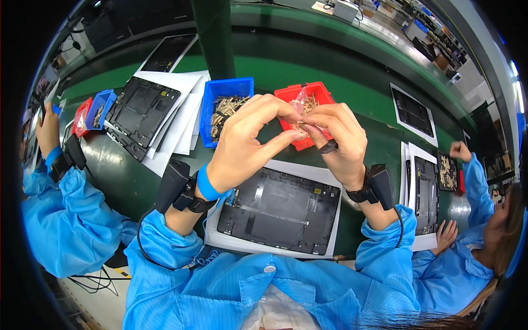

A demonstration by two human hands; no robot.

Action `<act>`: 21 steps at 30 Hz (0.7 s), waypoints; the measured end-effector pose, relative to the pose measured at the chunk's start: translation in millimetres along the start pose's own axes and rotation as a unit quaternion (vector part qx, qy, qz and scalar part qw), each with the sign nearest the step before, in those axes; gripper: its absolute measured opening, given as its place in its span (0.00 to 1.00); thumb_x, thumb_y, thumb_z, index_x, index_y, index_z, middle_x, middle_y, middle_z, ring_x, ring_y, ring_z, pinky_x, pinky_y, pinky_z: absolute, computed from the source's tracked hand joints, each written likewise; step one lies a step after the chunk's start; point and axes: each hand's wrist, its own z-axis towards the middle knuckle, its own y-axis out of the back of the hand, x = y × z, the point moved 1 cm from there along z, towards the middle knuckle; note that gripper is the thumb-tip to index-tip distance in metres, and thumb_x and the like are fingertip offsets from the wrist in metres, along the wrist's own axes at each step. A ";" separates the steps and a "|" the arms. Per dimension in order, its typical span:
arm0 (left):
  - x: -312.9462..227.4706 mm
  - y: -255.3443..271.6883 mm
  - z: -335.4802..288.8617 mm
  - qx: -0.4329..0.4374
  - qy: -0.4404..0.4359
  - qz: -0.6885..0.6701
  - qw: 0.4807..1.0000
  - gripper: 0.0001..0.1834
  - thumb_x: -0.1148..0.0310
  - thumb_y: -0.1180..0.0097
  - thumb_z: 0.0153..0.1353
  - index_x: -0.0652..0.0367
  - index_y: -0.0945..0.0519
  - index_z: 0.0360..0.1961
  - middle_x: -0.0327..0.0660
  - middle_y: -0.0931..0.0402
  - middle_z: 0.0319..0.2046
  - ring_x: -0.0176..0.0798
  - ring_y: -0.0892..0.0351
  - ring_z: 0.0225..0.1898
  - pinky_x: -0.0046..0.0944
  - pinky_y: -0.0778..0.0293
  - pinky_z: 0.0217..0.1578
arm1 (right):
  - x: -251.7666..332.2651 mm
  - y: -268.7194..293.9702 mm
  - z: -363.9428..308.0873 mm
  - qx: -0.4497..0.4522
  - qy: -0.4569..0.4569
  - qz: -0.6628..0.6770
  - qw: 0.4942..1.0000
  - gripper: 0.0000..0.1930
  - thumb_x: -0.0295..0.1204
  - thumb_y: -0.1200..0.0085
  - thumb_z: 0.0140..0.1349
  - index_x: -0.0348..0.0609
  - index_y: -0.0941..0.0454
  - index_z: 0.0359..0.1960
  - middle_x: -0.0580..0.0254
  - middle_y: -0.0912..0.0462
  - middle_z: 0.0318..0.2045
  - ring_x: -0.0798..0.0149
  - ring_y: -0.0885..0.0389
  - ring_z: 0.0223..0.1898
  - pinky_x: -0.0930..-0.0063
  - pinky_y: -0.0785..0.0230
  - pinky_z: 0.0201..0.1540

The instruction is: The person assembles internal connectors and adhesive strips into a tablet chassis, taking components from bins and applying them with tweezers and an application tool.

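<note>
My left hand (240, 144) and my right hand (345, 147) meet fingertip to fingertip above the front of a red bin (285, 94). Between their pinched fingers is a small tan strip-like part (300, 125), partly covered by the fingertips. More tan pieces and a clear plastic bag (298, 102) lie in that bin. Left of it, behind my left hand, a blue bin (237, 86) holds many tan and dark strips. Below my hands a black tablet-like housing (258, 225) rests flat, inner side up, on a white sheet (217, 237).
To the left, another black housing (144, 104) lies on stacked white sheets (190, 88). Smaller blue (101, 102) and red bins (82, 118) stand farther left. A co-worker's hand (50, 132) shows left; another co-worker (467, 258) sits right beside more housings (426, 192). A green post (213, 38) rises behind.
</note>
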 end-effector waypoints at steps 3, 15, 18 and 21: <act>-2.4 0.4 1.0 0.019 0.001 0.019 1.000 0.10 0.78 0.33 0.50 0.63 0.20 0.35 0.43 0.20 0.34 0.43 0.22 0.38 0.39 0.29 0.41 | 6.4 0.3 -1.0 0.008 -0.004 0.000 1.000 0.12 0.21 0.33 0.45 0.43 0.18 0.34 0.62 0.18 0.32 0.59 0.20 0.32 0.69 0.25 0.29; 7.3 -14.1 -11.2 0.005 0.139 -0.124 0.983 0.04 0.78 0.39 0.59 0.65 0.21 0.35 0.40 0.21 0.33 0.33 0.23 0.37 0.32 0.29 0.38 | 11.4 -4.7 -12.9 -0.003 -0.057 0.028 0.998 0.10 0.18 0.34 0.46 0.40 0.18 0.32 0.63 0.18 0.31 0.62 0.22 0.32 0.72 0.29 0.30; 7.6 -19.2 -20.1 -0.104 0.196 -0.154 0.963 0.04 0.73 0.40 0.61 0.61 0.20 0.35 0.38 0.21 0.32 0.32 0.24 0.33 0.31 0.33 0.34 | 17.0 -10.0 -15.8 -0.024 -0.149 0.075 0.986 0.09 0.19 0.33 0.49 0.38 0.16 0.34 0.62 0.17 0.30 0.64 0.23 0.33 0.73 0.30 0.33; 6.3 -17.0 -26.9 -0.069 0.174 -0.102 0.977 0.05 0.73 0.38 0.58 0.61 0.19 0.36 0.36 0.21 0.32 0.31 0.26 0.32 0.31 0.35 0.32 | 20.1 -13.9 -19.2 -0.039 -0.212 0.127 0.968 0.11 0.19 0.32 0.48 0.39 0.15 0.35 0.61 0.17 0.31 0.63 0.22 0.33 0.73 0.30 0.33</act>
